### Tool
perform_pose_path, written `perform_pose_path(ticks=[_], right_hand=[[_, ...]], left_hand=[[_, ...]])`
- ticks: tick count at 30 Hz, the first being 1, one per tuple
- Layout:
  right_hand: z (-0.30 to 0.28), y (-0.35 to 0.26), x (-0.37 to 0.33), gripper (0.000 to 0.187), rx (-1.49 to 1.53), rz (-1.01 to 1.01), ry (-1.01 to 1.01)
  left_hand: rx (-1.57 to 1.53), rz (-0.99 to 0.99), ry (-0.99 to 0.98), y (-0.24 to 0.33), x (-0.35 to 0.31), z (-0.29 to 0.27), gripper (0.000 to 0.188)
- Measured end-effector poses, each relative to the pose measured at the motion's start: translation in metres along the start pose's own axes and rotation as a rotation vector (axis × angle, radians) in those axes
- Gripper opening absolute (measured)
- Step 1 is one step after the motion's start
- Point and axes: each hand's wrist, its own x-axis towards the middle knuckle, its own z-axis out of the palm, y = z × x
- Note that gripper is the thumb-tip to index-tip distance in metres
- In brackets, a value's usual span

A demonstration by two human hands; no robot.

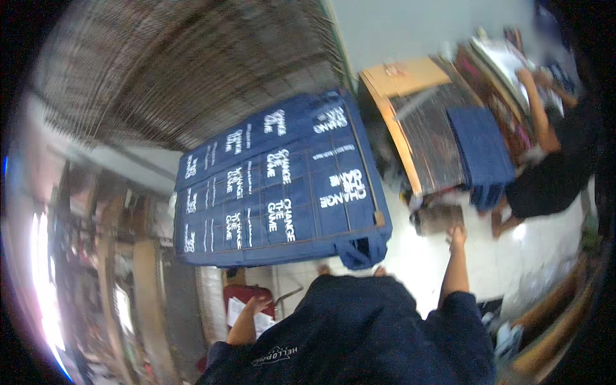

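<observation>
My left hand [258, 304] is held out low at the left, fingers stretched and nothing seen in them. It is over or beside a red chair [260, 294] with white papers [263, 323] on it. At the right, my right hand [457, 236] is raised with its fingers apart, though blurred. Its fingertips overlap a brownish box-like block [439, 219] in the picture; whether they touch cannot be told. Ahead of me stands a wide table covered with navy blue fabric panels [298, 186] printed in white. A navy loop of cloth [360, 251] hangs at its near right corner.
A second table [427, 138] at the right bears a brown board and folded navy cloth [480, 151]. Beyond it a person in dark clothes [552, 173] works with both arms over a pale surface. Long brown rolls [555, 321] lie at lower right. A slatted screen [192, 64] rises behind.
</observation>
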Motion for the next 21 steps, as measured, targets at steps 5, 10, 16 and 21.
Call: perform_pose_path(ticks=[5, 10, 16, 21], right_hand=[[-0.039, 0.024, -0.069, 0.041, 0.09, 0.176, 0.128], [-0.055, 0.063, -0.075, 0.024, 0.26, 0.342, 0.373], [-0.011, -0.018, -0.091, 0.03, 0.323, 0.228, 0.324], [0.013, -0.072, -0.084, 0.051, 0.382, 0.186, 0.199]], left_hand=[[-1.101, 0.035, 0.18, -0.031, 0.026, -0.008, 0.044], [-1.328, -0.017, -0.132, -0.02, 0.049, -0.082, 0.048], [-1.269, 0.246, 0.004, -0.024, 0.048, -0.08, 0.06], [-1.29, 0.321, 0.358, -0.029, 0.007, -0.099, 0.072]])
